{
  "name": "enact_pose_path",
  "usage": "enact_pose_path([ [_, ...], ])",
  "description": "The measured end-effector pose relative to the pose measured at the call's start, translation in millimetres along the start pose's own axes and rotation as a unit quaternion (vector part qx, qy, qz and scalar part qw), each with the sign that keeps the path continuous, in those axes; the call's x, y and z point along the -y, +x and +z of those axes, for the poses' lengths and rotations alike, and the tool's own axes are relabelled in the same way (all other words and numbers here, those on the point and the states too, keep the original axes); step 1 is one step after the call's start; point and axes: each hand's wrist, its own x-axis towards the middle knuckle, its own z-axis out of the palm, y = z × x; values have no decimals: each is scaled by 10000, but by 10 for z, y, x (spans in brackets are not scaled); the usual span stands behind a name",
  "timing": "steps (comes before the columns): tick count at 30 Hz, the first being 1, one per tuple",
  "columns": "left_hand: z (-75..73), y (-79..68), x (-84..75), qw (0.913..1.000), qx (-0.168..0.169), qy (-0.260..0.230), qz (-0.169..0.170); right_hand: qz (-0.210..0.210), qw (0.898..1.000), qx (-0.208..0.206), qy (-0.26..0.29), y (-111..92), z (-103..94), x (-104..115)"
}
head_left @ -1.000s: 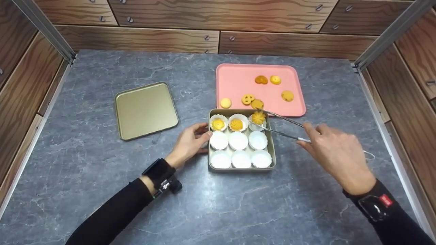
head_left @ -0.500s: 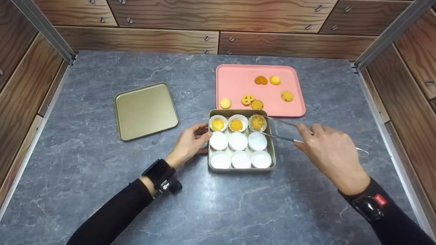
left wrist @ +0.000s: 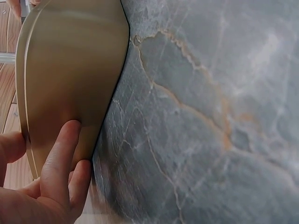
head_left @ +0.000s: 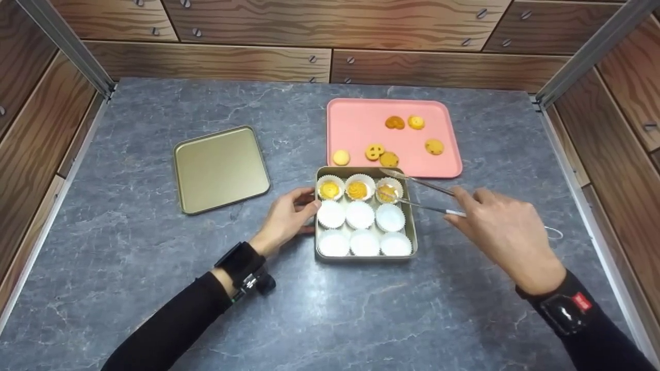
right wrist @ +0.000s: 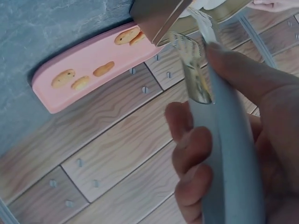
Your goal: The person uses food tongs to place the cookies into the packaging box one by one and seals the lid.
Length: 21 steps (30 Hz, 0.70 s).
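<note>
A square gold tin [head_left: 364, 257] holds rows of white paper cups. Its back row has a yellow cookie [head_left: 329, 189] at left, a swirled cookie [head_left: 357, 190] in the middle and a golden cookie [head_left: 386, 194] at right. My left hand [head_left: 289, 212] rests against the tin's left side, thumb at the rim; in the left wrist view its fingertips touch the outer wall. With my right hand [head_left: 505, 234] I grip metal tongs [right wrist: 233, 149] by their grey handles. The tongs' tips are spread apart over the back right cup, one close over the cookie, the other by the back rim.
Behind the tin lies a pink tray [head_left: 356, 116] with several cookies, among them a pretzel-shaped cookie [head_left: 374, 151]. A gold lid [head_left: 221, 170] lies at left on the grey marbled tabletop [head_left: 289, 319]. Wood-patterned panels [head_left: 206, 62] border the table.
The right hand lowered the golden cookie into the back right cup, and the tongs' tips then spread apart off it. The left hand stayed at the tin's side.
</note>
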Motion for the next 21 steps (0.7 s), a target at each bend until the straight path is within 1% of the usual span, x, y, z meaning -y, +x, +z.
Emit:
enact_pose_path([
  [2,2,-3,-2,10000,3,2,-6,149,9997,19,175,-9,10,-39],
  [6,5,-4,-1,10000,8,38,10,463,9978,-82,472,-8,67,-134],
  [11,2,-3,10,10000,29,10,39,808,9948,-209,590,21,215,-268],
  [17,4,0,10,10000,49,21,45,1057,9916,16,743,93,383,-421],
  [21,7,4,10,10000,14,44,27,1050,9910,159,810,161,488,-526],
])
